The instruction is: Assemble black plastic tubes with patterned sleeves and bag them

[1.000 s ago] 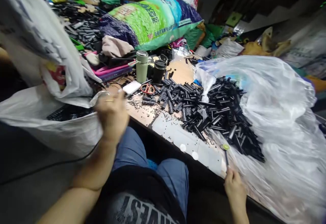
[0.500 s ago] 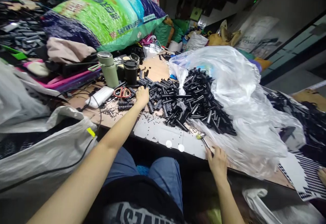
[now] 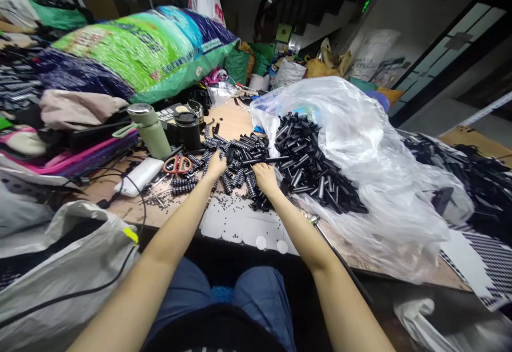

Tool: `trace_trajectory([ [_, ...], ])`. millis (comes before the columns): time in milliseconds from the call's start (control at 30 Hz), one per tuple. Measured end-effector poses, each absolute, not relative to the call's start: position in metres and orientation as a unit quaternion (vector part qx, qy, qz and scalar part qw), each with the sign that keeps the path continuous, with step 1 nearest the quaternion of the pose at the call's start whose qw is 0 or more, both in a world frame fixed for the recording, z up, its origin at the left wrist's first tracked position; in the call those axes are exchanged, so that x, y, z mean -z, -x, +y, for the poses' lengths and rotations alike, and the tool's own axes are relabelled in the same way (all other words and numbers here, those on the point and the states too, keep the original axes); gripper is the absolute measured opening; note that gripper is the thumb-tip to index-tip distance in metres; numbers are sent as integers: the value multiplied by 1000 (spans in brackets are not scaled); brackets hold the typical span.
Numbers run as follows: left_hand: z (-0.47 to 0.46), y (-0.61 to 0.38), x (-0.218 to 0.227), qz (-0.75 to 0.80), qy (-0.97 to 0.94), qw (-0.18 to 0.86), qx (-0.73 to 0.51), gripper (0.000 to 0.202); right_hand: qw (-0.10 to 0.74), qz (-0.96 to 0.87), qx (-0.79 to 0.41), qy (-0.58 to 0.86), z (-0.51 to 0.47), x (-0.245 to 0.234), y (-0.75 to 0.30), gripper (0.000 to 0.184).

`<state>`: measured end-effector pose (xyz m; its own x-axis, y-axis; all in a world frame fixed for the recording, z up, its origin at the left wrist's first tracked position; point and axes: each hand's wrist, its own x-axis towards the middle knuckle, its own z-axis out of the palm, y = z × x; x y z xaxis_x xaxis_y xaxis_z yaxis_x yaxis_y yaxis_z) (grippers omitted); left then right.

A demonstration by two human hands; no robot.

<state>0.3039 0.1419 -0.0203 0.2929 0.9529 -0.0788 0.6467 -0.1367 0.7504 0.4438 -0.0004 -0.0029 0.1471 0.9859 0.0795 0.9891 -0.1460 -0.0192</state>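
Left arm (image 3: 172,234) extended inward over the near edge of the bench (image 3: 128,210); left hand (image 3: 217,165) at the patterned black tubes (image 3: 227,183), fingers curled, grip indeterminable. Right arm (image 3: 312,242) angled leftward; right hand (image 3: 264,177), palm down, beside the plain black tubes (image 3: 300,152), fingers bent, grip likewise indeterminable. Hammer (image 3: 338,254) at the near edge, handle overhanging.

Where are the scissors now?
In the head view, the scissors lie left of the left hand, beside the white block, in front of the black cup.

Glossy tubes (image 3: 304,156), wrinkled shiny plastic bag (image 3: 356,137)
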Motion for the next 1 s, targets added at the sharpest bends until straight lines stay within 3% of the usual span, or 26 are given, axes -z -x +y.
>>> trace_trajectory([
  [200, 86, -262, 8, 505, -700, 381, -330, 34, 20, -701, 45, 712, 9, -28, -438, 35],
  [267, 68, -250, 10, 397, -747, 382, -373, 28, 11, -737, 36, 675, -4, -38, -430, 28],
  [400, 36, -233, 16, 234, -795, 509, -233, 16, -3, -808, -175, 563, -33, -50, -409, 18],
  [500, 22, -229, 18, 232, -731, 618, -173, 10, 49, -785, -201, 583, -49, -55, -396, 20],
  [633, 14, -235, 22, 295, -620, 695, -214, 15, 161, -724, -105, 663, -64, -45, -388, 53],
  [767, 7, -240, 23, 352, -532, 736, -227, 19, 145, -692, -103, 699, -76, -20, -381, 101],
  [900, -2, -244, 29, 349, -536, 731, -239, 27, 152, -680, -82, 712, -81, 9, -381, 108],
  [1000, -4, -248, 42, 339, -543, 731, -237, 46, 172, -679, -89, 708, -79, 38, -393, 116],
])
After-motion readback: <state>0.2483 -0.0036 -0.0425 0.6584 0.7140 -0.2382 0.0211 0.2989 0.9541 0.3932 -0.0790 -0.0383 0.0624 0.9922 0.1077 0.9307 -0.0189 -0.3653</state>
